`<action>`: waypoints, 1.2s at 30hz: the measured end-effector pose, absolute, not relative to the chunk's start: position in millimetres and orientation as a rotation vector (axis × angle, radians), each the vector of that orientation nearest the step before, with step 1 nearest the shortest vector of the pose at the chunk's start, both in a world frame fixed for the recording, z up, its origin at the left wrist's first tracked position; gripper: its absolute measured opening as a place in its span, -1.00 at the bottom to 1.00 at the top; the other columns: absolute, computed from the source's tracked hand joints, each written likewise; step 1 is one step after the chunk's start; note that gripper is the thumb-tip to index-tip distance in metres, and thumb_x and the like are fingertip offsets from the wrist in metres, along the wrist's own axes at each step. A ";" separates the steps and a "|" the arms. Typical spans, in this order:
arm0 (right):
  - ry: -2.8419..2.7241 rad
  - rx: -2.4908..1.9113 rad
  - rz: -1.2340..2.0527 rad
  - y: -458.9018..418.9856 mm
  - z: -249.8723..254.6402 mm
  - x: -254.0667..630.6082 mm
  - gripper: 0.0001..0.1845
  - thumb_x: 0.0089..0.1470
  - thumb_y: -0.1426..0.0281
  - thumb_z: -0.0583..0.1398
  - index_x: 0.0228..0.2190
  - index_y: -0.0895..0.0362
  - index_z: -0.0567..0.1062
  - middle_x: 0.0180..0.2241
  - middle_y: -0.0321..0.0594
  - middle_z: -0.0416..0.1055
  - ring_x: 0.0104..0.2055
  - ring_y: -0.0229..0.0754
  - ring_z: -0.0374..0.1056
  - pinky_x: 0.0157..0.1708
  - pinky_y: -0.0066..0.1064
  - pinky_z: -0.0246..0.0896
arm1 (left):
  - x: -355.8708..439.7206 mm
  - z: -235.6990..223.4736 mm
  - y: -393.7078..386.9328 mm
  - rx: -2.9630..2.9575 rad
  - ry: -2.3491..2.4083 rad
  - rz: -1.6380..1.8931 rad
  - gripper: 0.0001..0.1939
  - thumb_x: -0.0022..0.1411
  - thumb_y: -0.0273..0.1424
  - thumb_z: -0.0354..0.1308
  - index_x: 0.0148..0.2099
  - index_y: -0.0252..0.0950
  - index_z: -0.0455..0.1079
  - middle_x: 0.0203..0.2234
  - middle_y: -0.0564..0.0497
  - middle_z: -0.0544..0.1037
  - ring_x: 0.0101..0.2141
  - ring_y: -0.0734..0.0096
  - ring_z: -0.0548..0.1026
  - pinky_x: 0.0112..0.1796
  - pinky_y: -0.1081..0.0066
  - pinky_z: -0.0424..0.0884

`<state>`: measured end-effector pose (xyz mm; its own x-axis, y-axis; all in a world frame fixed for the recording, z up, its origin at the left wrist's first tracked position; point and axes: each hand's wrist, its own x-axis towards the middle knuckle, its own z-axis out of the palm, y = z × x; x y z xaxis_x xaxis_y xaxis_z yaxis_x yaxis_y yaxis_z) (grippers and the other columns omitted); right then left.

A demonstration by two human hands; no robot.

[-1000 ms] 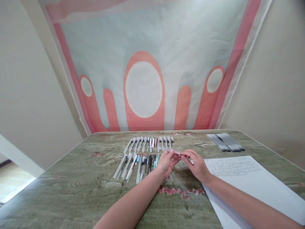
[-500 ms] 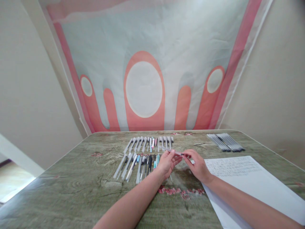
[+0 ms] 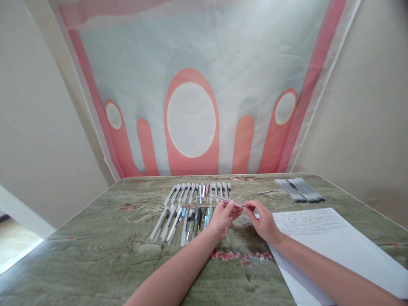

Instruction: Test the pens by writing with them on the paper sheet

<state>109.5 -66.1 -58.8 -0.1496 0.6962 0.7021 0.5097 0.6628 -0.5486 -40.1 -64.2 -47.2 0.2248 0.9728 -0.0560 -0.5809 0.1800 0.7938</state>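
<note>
Pen (image 3: 219, 198) held above the surface (image 3: 95, 238), just left of the handwritten sheet (image 3: 334, 238): gripped along the barrel by the left hand (image 3: 223, 219), pinched at the dark end by the right hand (image 3: 263, 221). Apparently at a fine step, working that end; calling next, seemingly, for a steady left hold and light right pinch. Farther left of the sheet, two rows of pens (image 3: 159, 223).

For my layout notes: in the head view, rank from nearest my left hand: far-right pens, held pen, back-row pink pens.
1. Held pen: touching your left hand.
2. Pink pens: ahead, slightly left.
3. Far-right pens: well to the right.
</note>
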 end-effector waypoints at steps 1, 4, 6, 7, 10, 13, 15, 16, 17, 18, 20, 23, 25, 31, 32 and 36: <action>-1.804 -0.967 0.218 -65.7 -60.0 109.7 -0.84 0.09 0.32 0.03 -0.32 0.13 0.34 -0.39 -0.18 0.35 -0.35 -0.20 0.29 -0.32 -0.34 0.24 | -39.8 -47.3 -64.7 0.738 0.653 1.214 -0.73 0.01 -0.27 0.18 -0.32 -0.33 0.23 -0.39 -0.06 0.50 -0.34 0.41 0.47 -0.21 0.36 0.32; -1.787 -0.990 0.237 -64.9 -62.7 110.8 -0.82 0.09 0.31 0.03 -0.30 0.12 0.34 -0.37 -0.17 0.37 -0.34 -0.18 0.31 -0.30 -0.34 0.24 | -38.3 -48.2 -65.8 0.745 0.651 1.203 -0.72 0.00 -0.27 0.19 -0.32 -0.33 0.23 -0.40 -0.06 0.50 -0.36 0.42 0.47 -0.21 0.36 0.32; -1.784 -1.006 0.275 -65.1 -62.8 111.5 -0.81 0.10 0.30 0.02 -0.29 0.12 0.34 -0.37 -0.18 0.38 -0.34 -0.19 0.32 -0.31 -0.35 0.25 | -37.0 -48.9 -66.1 0.748 0.648 1.201 -0.73 0.01 -0.27 0.18 -0.32 -0.33 0.23 -0.41 -0.05 0.50 -0.37 0.43 0.47 -0.21 0.36 0.32; -1.784 -1.010 0.296 -65.3 -62.2 111.6 -0.80 0.10 0.30 0.01 -0.29 0.12 0.34 -0.37 -0.18 0.39 -0.34 -0.19 0.33 -0.31 -0.36 0.25 | -36.5 -49.1 -66.0 0.747 0.646 1.204 -0.73 0.01 -0.27 0.18 -0.32 -0.33 0.24 -0.41 -0.05 0.50 -0.37 0.43 0.47 -0.21 0.36 0.32; -1.796 -0.995 0.330 -65.9 -59.7 110.8 -0.79 0.09 0.28 0.02 -0.28 0.12 0.35 -0.37 -0.19 0.40 -0.33 -0.19 0.34 -0.32 -0.37 0.26 | -36.1 -49.3 -65.0 0.733 0.647 1.235 -0.72 0.00 -0.26 0.19 -0.32 -0.33 0.24 -0.42 -0.05 0.50 -0.36 0.43 0.47 -0.21 0.37 0.32; -1.821 -0.962 0.325 -65.1 -59.5 109.0 -0.79 0.07 0.28 0.05 -0.29 0.12 0.36 -0.36 -0.19 0.40 -0.33 -0.19 0.34 -0.30 -0.36 0.26 | -37.9 -49.1 -63.2 0.726 0.653 1.263 -0.72 -0.01 -0.25 0.19 -0.33 -0.33 0.25 -0.43 -0.04 0.50 -0.37 0.44 0.47 -0.21 0.37 0.32; -1.822 -0.960 0.328 -64.2 -60.9 108.4 -0.79 0.07 0.28 0.05 -0.30 0.12 0.38 -0.35 -0.18 0.41 -0.32 -0.19 0.34 -0.28 -0.36 0.26 | -39.4 -49.1 -62.2 0.740 0.649 1.260 -0.72 0.00 -0.26 0.19 -0.32 -0.33 0.25 -0.42 -0.04 0.50 -0.36 0.44 0.47 -0.21 0.38 0.31; -1.819 -0.968 0.331 -64.0 -61.7 108.5 -0.79 0.08 0.29 0.05 -0.30 0.12 0.38 -0.35 -0.18 0.41 -0.32 -0.19 0.34 -0.28 -0.36 0.25 | -39.9 -49.0 -61.9 0.749 0.646 1.256 -0.72 0.00 -0.26 0.18 -0.31 -0.32 0.24 -0.41 -0.04 0.50 -0.36 0.44 0.46 -0.22 0.38 0.31; -1.814 -0.982 0.334 -63.9 -62.3 108.9 -0.79 0.08 0.28 0.04 -0.30 0.12 0.39 -0.36 -0.18 0.42 -0.33 -0.19 0.35 -0.29 -0.36 0.25 | -40.2 -49.0 -61.8 0.757 0.646 1.253 -0.72 0.01 -0.26 0.18 -0.30 -0.32 0.24 -0.41 -0.04 0.50 -0.35 0.44 0.46 -0.23 0.39 0.31; -1.809 -0.999 0.334 -64.1 -62.5 109.5 -0.78 0.08 0.28 0.04 -0.30 0.12 0.39 -0.37 -0.19 0.42 -0.35 -0.20 0.35 -0.31 -0.37 0.25 | -40.2 -48.9 -61.8 0.762 0.650 1.251 -0.72 0.01 -0.26 0.18 -0.30 -0.32 0.24 -0.40 -0.04 0.50 -0.35 0.44 0.46 -0.24 0.40 0.31; -1.816 -1.039 0.335 -65.0 -62.1 111.2 -0.76 0.09 0.26 0.03 -0.32 0.12 0.40 -0.43 -0.21 0.42 -0.42 -0.21 0.34 -0.38 -0.39 0.24 | -39.7 -48.7 -62.3 0.772 0.666 1.248 -0.71 0.00 -0.26 0.19 -0.30 -0.31 0.23 -0.41 -0.03 0.50 -0.36 0.45 0.47 -0.26 0.41 0.31; -1.842 -1.098 0.352 -66.5 -60.0 113.1 -0.70 0.12 0.23 -0.02 -0.45 0.12 0.41 -0.57 -0.27 0.38 -0.52 -0.24 0.31 -0.46 -0.43 0.20 | -38.3 -48.0 -63.5 0.796 0.679 1.236 -0.69 -0.03 -0.25 0.21 -0.30 -0.32 0.24 -0.40 -0.04 0.50 -0.37 0.44 0.46 -0.26 0.41 0.30; -1.849 -1.113 0.383 -66.9 -58.9 113.0 -0.62 0.14 0.23 -0.07 -0.55 0.12 0.38 -0.62 -0.28 0.35 -0.55 -0.25 0.28 -0.48 -0.44 0.19 | -37.5 -47.4 -64.0 0.805 0.685 1.236 -0.68 -0.04 -0.25 0.22 -0.30 -0.32 0.24 -0.39 -0.04 0.50 -0.38 0.43 0.46 -0.26 0.41 0.30; -1.851 -1.089 0.423 -66.0 -58.5 109.7 -0.74 0.10 0.21 0.00 -0.34 0.12 0.34 -0.47 -0.25 0.37 -0.51 -0.27 0.27 -0.49 -0.45 0.19 | -36.7 -47.0 -63.7 0.805 0.716 1.308 -0.69 -0.05 -0.27 0.22 -0.30 -0.33 0.26 -0.43 -0.01 0.49 -0.41 0.49 0.44 -0.28 0.45 0.30; -1.861 -1.088 0.407 -65.9 -58.7 109.7 -0.75 0.10 0.22 0.00 -0.35 0.12 0.34 -0.47 -0.25 0.36 -0.50 -0.26 0.27 -0.48 -0.44 0.19 | -36.7 -47.5 -63.5 0.815 0.717 1.302 -0.70 -0.04 -0.27 0.21 -0.30 -0.33 0.25 -0.44 -0.01 0.49 -0.41 0.49 0.44 -0.29 0.45 0.30; -1.925 -1.088 0.432 -65.2 -59.2 111.4 -0.65 0.15 0.25 -0.09 -0.56 0.12 0.30 -0.59 -0.29 0.28 -0.51 -0.26 0.24 -0.44 -0.43 0.15 | -36.8 -49.5 -62.4 0.860 0.721 1.260 -0.69 -0.03 -0.27 0.20 -0.28 -0.33 0.25 -0.43 -0.01 0.49 -0.42 0.49 0.44 -0.30 0.45 0.29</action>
<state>111.4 -65.2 -59.2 -0.2506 0.8214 0.5123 0.5238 0.5601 -0.6418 -36.8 -62.4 -49.5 0.1734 0.9849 0.0005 -0.4991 0.0874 0.8621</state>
